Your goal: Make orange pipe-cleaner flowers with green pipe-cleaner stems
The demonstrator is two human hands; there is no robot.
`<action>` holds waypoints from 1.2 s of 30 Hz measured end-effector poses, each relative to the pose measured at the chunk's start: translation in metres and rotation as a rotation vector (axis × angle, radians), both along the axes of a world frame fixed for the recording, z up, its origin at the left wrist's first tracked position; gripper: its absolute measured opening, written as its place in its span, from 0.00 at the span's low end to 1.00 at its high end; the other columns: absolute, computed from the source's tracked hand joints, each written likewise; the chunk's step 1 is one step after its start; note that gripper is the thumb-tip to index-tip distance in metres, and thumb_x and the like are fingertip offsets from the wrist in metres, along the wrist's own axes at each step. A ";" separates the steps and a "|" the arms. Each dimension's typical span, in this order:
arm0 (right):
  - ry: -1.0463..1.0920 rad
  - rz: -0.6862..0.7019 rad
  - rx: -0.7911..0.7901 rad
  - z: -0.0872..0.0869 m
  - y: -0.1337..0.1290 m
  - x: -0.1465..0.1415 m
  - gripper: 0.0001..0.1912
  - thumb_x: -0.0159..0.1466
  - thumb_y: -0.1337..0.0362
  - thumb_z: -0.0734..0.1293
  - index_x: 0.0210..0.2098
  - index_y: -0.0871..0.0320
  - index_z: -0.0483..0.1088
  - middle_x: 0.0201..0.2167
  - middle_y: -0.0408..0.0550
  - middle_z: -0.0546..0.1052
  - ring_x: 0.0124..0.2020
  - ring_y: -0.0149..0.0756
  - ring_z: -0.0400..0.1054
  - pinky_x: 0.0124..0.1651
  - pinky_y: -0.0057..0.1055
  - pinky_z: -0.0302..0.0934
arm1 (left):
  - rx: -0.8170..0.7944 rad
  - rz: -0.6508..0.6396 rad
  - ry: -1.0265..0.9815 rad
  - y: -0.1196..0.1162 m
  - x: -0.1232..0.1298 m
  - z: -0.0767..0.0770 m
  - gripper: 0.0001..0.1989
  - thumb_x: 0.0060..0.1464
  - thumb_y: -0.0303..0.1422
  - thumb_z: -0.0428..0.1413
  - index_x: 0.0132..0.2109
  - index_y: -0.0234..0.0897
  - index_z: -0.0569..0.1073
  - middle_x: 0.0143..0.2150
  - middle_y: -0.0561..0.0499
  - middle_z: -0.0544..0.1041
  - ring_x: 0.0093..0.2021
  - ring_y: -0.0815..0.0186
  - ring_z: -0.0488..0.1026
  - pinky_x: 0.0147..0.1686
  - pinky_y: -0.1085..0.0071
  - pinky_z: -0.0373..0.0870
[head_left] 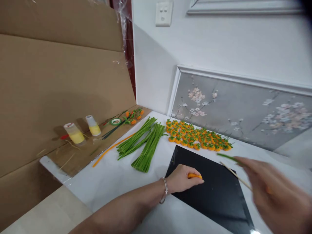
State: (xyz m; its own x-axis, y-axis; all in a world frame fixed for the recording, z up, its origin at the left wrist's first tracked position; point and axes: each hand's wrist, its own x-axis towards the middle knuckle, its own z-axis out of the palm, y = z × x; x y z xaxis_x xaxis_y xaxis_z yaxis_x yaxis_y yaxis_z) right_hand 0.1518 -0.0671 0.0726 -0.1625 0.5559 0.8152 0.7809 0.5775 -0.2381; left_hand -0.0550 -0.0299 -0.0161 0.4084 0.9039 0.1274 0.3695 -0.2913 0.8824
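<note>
My left hand [183,178] is closed around a small orange fuzzy piece [194,175] over the black board [212,191]; most of the piece is hidden by my fingers. At the right, my right hand [275,191] is smeared by motion. From its fingertips sticks out a green pipe cleaner [227,156], pinched at one end. A thin wooden stick [236,176] slants under that hand, and I cannot tell whether the hand grips it. Behind the board stand several rows of small orange pumpkins with green tops [195,133].
Two bundles of green pipe cleaners [148,148] lie left of the board, beside one orange pipe cleaner [109,150]. On a cardboard sheet are two glue bottles [74,134], green tape [116,121] and orange-fruited sprigs [133,116]. A wall and upright cardboard [60,74] border the table.
</note>
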 end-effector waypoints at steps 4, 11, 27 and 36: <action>-0.173 0.107 0.025 -0.050 0.007 -0.010 0.16 0.67 0.69 0.58 0.52 0.56 0.67 0.35 0.49 0.77 0.33 0.37 0.72 0.38 0.35 0.63 | -0.004 -0.060 0.002 -0.002 0.002 0.004 0.14 0.53 0.40 0.58 0.39 0.34 0.80 0.29 0.50 0.80 0.29 0.68 0.73 0.29 0.79 0.65; -0.158 0.099 -0.023 -0.107 0.002 -0.010 0.13 0.68 0.72 0.57 0.45 0.57 0.70 0.39 0.50 0.75 0.37 0.36 0.71 0.40 0.33 0.62 | -0.052 -0.116 -0.032 0.000 -0.001 0.005 0.15 0.54 0.40 0.57 0.40 0.33 0.79 0.29 0.50 0.80 0.30 0.67 0.75 0.30 0.78 0.67; 0.009 0.002 -0.075 -0.093 0.003 -0.011 0.13 0.68 0.65 0.59 0.39 0.58 0.75 0.36 0.50 0.74 0.33 0.32 0.73 0.38 0.26 0.68 | -0.081 0.063 -0.154 0.007 -0.002 0.012 0.12 0.53 0.36 0.57 0.39 0.33 0.79 0.31 0.48 0.80 0.31 0.67 0.74 0.32 0.76 0.68; 0.105 0.007 -0.074 -0.091 0.009 -0.007 0.11 0.64 0.73 0.62 0.40 0.56 0.75 0.37 0.50 0.74 0.37 0.35 0.72 0.41 0.30 0.70 | -0.042 0.130 -0.182 0.020 -0.003 0.014 0.10 0.50 0.34 0.60 0.39 0.34 0.79 0.38 0.49 0.81 0.39 0.64 0.76 0.41 0.72 0.71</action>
